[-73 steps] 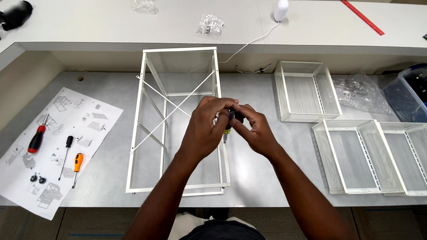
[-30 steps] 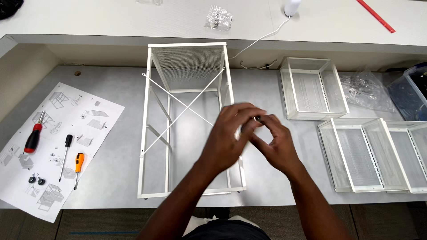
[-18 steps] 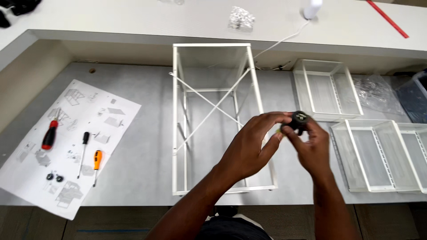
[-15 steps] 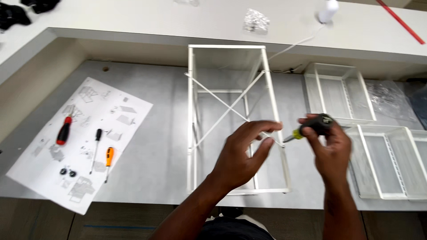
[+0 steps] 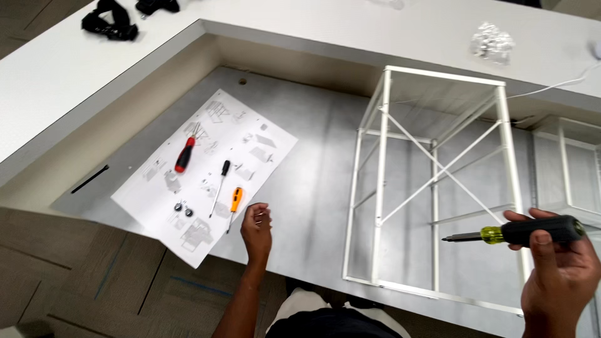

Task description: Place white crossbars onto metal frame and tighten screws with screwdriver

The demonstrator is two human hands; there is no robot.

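Screwdriver with the black handle and yellow collar is now gripped in the right hand alone, held level above the front right part of the grey work surface, its tip pointing left toward the white wire frame. A moment ago both hands were closed together around it in front of the frame; since then they have come apart. The left hand has swung away to the left and now hangs over the front edge of the surface, fingers loosely curled and empty as far as can be seen, just beside the near corner of the instruction sheet.

On that sheet lie a red-handled screwdriver, a slim black-handled one and a short orange-handled one, with a few small dark fittings near its front edge. The orange tool is the one closest to the left hand, though not touched.

The frame lies on its side across the middle of the surface, its crossed braces facing up, untouched by either hand. A white basket sits at the right edge, and a crumpled clear bag rests on the raised white counter behind. The view has also swung left, so the sheet now takes up much more of it.
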